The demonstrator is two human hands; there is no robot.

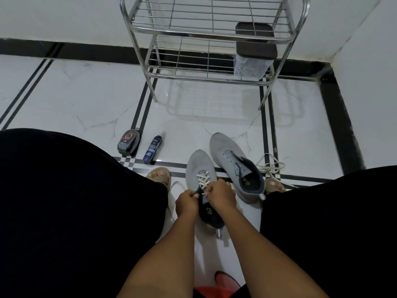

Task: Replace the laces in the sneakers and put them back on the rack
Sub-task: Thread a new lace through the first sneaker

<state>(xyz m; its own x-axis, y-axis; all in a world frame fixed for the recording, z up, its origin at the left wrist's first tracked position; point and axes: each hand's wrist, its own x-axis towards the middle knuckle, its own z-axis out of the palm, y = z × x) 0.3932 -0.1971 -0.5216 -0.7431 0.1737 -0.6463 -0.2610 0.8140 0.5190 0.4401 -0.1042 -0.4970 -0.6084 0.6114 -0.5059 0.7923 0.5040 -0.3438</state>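
A grey sneaker, threaded with a cream lace over its lower eyelets, is seen on the white tiled floor between the person's knees, its dark tongue pinched by the curled fingers of the left hand while the lace is gripped at the upper eyelets by the curled fingers of the right hand. Just beside it to the right, a second grey sneaker is laid unlaced, with a loose cream lace heaped on the tiles at its far side. Further out, a metal wire rack holding a dark-lidded container is set against the wall, and a shoe-polish applicator and a blue spray can are stood near the left foot.
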